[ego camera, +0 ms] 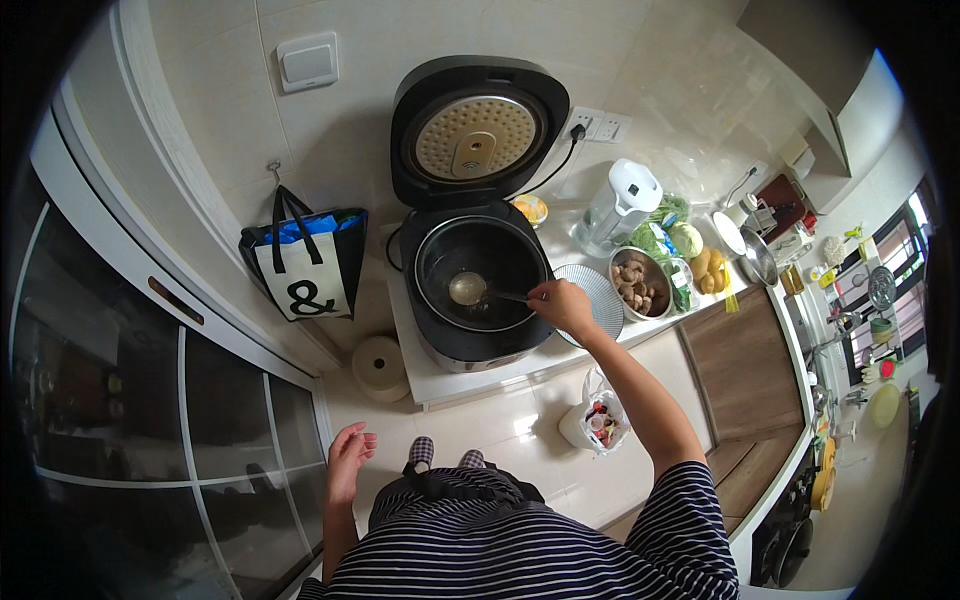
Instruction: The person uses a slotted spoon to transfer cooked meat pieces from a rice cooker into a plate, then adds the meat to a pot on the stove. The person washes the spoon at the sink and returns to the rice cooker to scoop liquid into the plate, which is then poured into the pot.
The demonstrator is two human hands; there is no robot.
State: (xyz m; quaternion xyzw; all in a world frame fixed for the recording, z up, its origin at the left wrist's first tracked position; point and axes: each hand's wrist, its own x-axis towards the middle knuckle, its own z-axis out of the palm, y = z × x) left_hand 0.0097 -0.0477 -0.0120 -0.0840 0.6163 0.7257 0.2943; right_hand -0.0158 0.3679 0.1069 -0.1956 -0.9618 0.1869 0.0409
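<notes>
A rice cooker point(484, 346) stands on the white counter with its lid point(480, 127) raised. Inside its dark inner pot point(435, 247) is a ladle point(468, 288) with a round bowl, low in the pot. My right hand point(564, 307) grips the ladle's handle at the pot's right rim. Whether the pot holds liquid is hard to tell. Below and left of the counter, my left hand point(351, 459) hangs in the air with loosely curled fingers and holds nothing. A striped plate point(596, 296) lies to the right of the cooker, partly behind my right hand.
Along the counter are a water filter pitcher point(619, 206), a bowl of mushrooms point(637, 285), a cabbage point(685, 240) and bagged potatoes point(709, 271). A bag point(304, 266) hangs on the wall at left. On the floor stand a lined trash bin point(596, 424) and a round beige container point(380, 367).
</notes>
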